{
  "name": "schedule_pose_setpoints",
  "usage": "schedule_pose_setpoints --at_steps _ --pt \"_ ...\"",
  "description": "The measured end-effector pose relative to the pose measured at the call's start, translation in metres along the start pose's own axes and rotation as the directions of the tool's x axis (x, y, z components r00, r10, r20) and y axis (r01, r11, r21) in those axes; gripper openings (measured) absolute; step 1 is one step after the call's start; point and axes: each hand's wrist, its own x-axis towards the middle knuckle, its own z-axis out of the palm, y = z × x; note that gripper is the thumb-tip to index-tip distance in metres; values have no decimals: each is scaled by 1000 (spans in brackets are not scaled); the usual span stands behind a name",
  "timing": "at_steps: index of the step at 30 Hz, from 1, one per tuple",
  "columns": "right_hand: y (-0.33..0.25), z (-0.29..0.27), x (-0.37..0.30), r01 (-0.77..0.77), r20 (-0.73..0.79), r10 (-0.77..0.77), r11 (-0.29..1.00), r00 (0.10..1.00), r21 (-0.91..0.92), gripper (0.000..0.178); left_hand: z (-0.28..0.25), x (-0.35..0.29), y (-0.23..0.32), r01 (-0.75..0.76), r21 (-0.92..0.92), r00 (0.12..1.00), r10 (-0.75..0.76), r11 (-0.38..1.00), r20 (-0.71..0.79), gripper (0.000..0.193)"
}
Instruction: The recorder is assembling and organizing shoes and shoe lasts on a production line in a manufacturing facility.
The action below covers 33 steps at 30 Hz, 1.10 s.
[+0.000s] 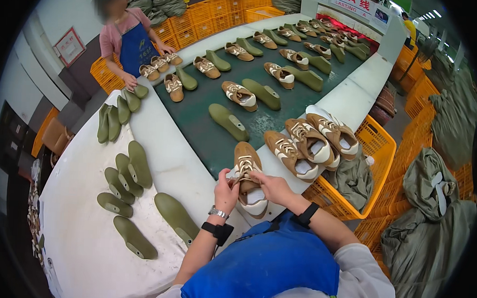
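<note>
Right in front of me is a tan sneaker [246, 155] with cream laces and a white heel, its toe pointing away. My left hand [227, 193] grips the sneaker at the left side of its opening, by the laces. From the right, my right hand [274, 188] pinches the opposite side near the tongue. The fingertips are partly hidden against the upper. Just beyond the toe, a green shoe last [228, 122] lies on the dark green conveyor belt [194, 129]. Several finished-looking sneakers [291, 153] stand close to my right hand on the white ledge.
Green lasts [139, 164] lie across the white-covered table [78, 211] at my left. Sneakers and lasts line the belt toward a red-lit machine [353, 35]. A co-worker [129, 40] stands across, touching lasts. An orange crate [377, 148] with grey cloth sits at my right.
</note>
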Motion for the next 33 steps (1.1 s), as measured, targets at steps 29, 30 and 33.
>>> schedule_pose_setpoints --at_steps 29,30,33 --pt "8 -11 63 112 49 -144 905 988 410 35 -60 -17 44 -335 288 923 251 897 294 23" --pt "-6 -14 64 91 29 -117 882 993 462 30 -62 -16 41 -222 293 957 149 930 250 28" --pt "-17 1 114 316 76 -354 898 932 305 22 -73 -16 29 23 242 994 -47 970 96 47"
